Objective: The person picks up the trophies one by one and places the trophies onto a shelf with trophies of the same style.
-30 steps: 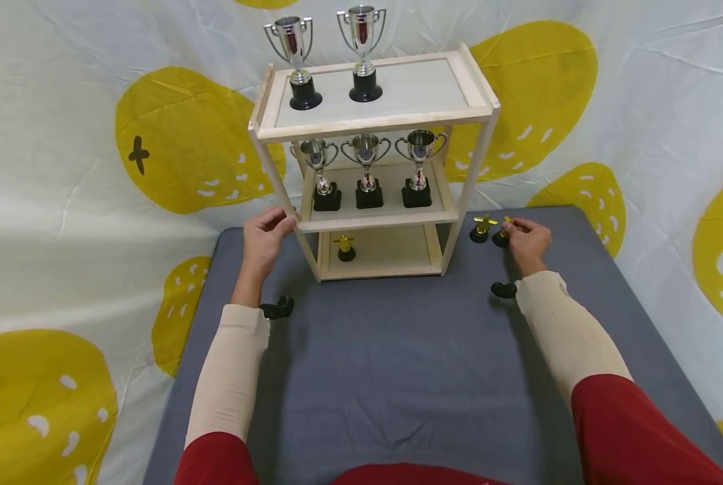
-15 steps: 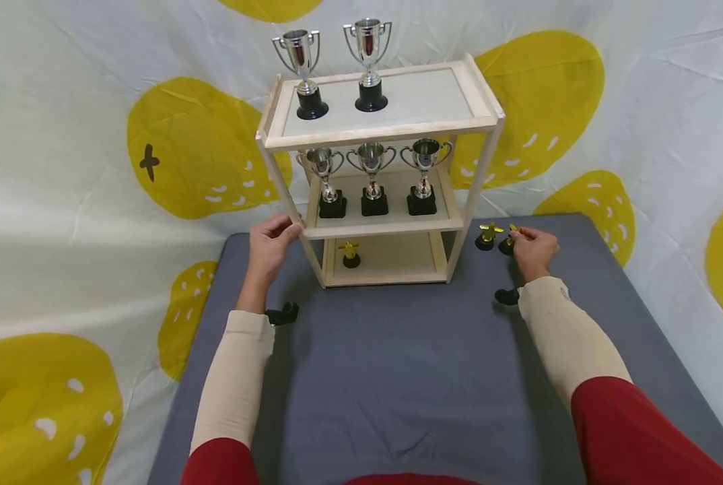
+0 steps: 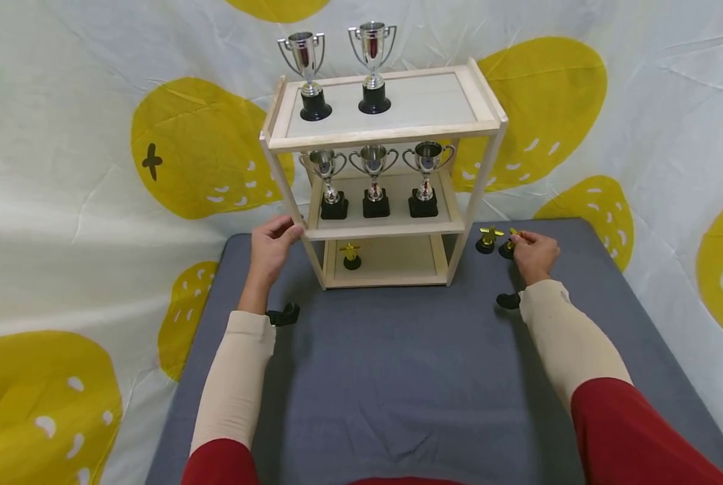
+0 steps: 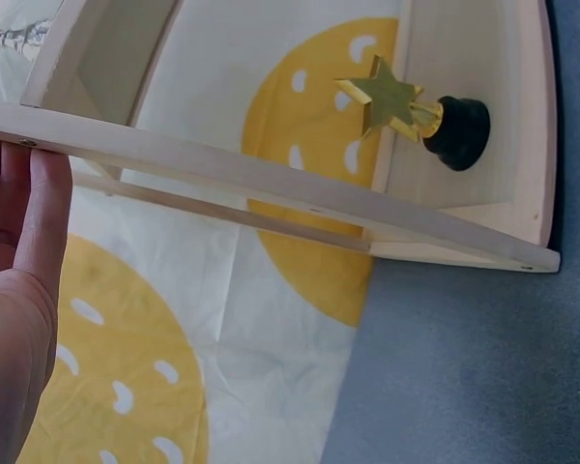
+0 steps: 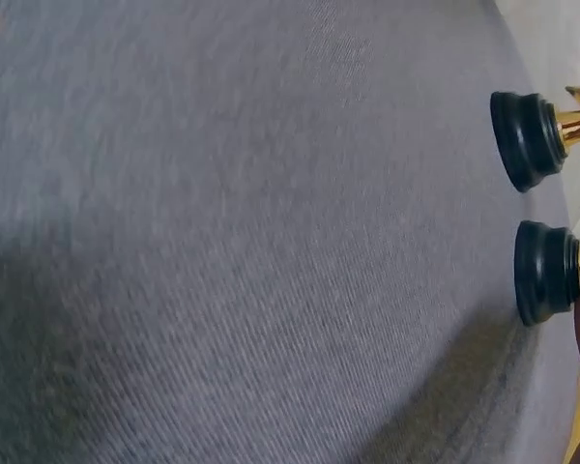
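My left hand holds the left post of a small wooden shelf, thumb in front and fingertips partly hidden behind it. In the left wrist view its fingers lie against the post. To the right of the shelf, my right hand pinches the top of a gold star trophy whose black base stands on the cloth. Beside it stands a second gold star trophy, untouched. A third star trophy stands at the left of the shelf's bottom tier. Most of the right hand is outside the right wrist view.
Two tall silver cup trophies stand on the top tier. Three two-handled silver cups line the middle tier. Grey cloth covers the table, and a patterned white and yellow curtain hangs behind and at the sides.
The head view has shifted slightly, so everything sits a little lower and further right. Both hands keep their places, left at the shelf post and right at the star trophy.
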A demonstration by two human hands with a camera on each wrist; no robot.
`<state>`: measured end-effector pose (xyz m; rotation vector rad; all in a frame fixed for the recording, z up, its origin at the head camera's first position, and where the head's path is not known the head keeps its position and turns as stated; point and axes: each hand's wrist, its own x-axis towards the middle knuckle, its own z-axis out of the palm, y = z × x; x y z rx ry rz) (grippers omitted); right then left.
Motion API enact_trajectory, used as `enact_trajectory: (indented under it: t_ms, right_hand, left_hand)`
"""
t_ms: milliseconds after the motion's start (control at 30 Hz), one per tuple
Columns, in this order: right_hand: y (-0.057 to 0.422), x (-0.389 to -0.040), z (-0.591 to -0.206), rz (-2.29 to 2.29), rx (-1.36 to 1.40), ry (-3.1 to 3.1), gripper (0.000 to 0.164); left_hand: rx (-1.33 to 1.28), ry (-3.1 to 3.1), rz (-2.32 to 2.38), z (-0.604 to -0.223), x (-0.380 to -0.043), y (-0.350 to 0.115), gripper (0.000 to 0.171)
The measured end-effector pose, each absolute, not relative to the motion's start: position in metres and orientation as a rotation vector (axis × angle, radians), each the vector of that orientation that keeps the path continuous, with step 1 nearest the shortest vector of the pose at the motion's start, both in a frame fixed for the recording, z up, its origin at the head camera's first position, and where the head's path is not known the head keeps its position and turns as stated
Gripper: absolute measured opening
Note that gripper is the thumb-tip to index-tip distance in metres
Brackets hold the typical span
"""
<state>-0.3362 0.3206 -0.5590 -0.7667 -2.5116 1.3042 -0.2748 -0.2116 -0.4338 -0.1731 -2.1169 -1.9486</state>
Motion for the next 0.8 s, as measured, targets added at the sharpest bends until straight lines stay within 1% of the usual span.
enact_trajectory:
  t_ms: [133, 267, 467, 667, 800]
  right_hand:
    - [0.319, -0.339, -0.557, 1.277, -0.717, -2.529, 0.044]
    - [0.319, -0.339, -0.554, 1.312, -0.734, -2.503, 0.044]
    - [0.324, -0.334, -0.550, 1.275, -0.701, -2.512, 0.042]
    - [0.323, -0.330, -0.552, 1.292, -0.633, -2.530, 0.045]
    - [0.321, -0.326, -0.553, 1.255, -0.618, -2.527, 0.044]
  left_hand:
    - [-0.142, -2.126, -1.935, -0.430, -0.275, -0.213, 0.032]
    - [-0.147, -2.136, -1.940, -0.426, -0.276, -0.213, 0.033]
    - [-0.167, -2.122, -1.968, -0.428, -0.278, -0.210, 0.033]
    - [-0.162, -2.123, -1.934, -0.429, -0.277, -0.211, 0.032]
    - [-0.164, -2.136, -1.929, -0.431, -0.275, -0.211, 0.033]
